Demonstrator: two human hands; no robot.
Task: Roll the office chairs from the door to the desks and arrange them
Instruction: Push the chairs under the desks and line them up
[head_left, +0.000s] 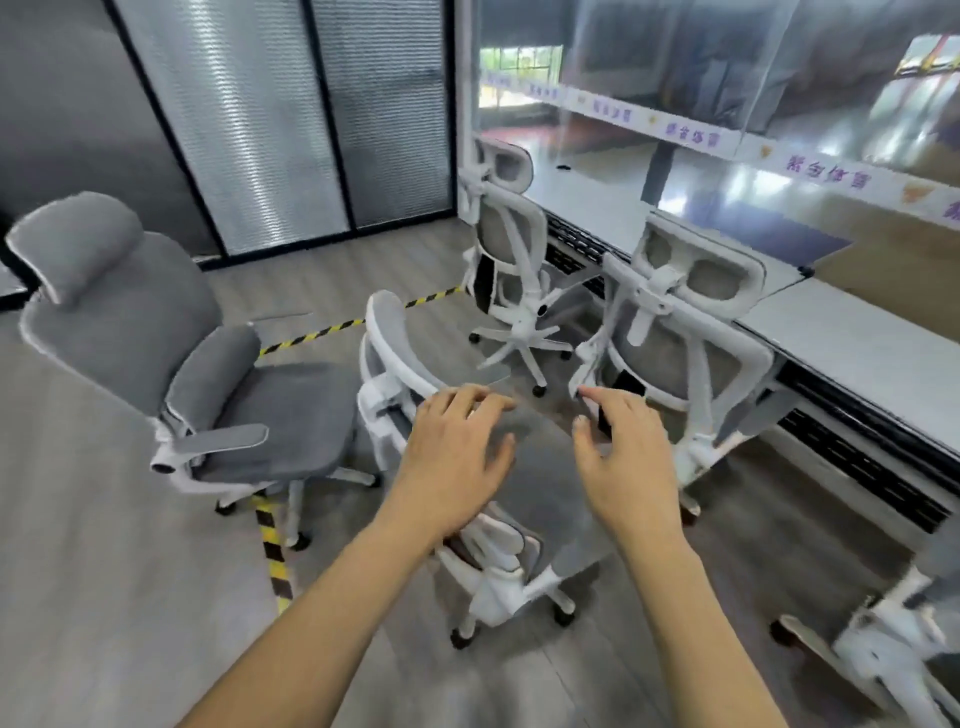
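- The left hand (457, 457) reaches out over the middle chair (400, 358) with its fingers spread and relaxed, grasping nothing; whether its fingertips touch the chair's curved white top rim I cannot tell.
- The right hand (623, 467) is held beside it, just as loose and released, fingers slightly bent, holding nothing.
- The middle chair stands on the floor (104, 571) directly below both hands, and its back is badly blurred.
- A padded grey chair (208, 374) stands just to its left, over striped tape (272, 545).
- Two white-framed chairs face the long desk (857, 353): the near chair (685, 332) is tucked up against it, and the far chair (509, 244) stands further along.
- Part of another chair (878, 654) shows at the lower right.
- Slatted blinds (260, 130) cover the wall behind.
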